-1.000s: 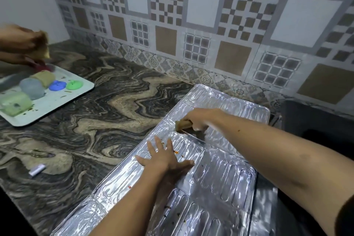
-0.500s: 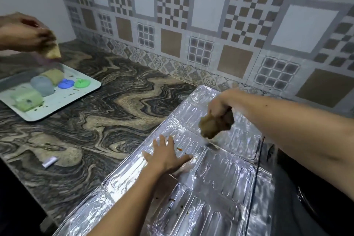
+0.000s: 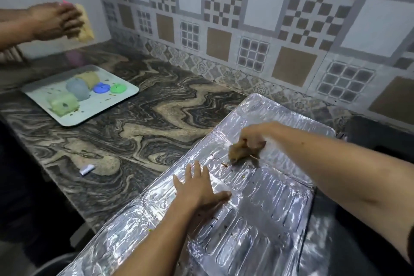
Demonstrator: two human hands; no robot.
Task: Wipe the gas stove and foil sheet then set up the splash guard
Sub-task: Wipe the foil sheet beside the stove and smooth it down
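Foil sheet under both hands.

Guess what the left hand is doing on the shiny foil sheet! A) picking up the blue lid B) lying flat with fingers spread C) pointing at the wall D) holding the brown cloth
B: the left hand lies flat, fingers spread, on the foil sheet, while the right hand grips the brown cloth.

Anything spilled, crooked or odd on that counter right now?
Food crumbs speckle the foil sheet, thickest beside the cloth in the right hand and below the left hand pressing it flat. Bits also litter the tray. A small white scrap lies loose on the countertop.
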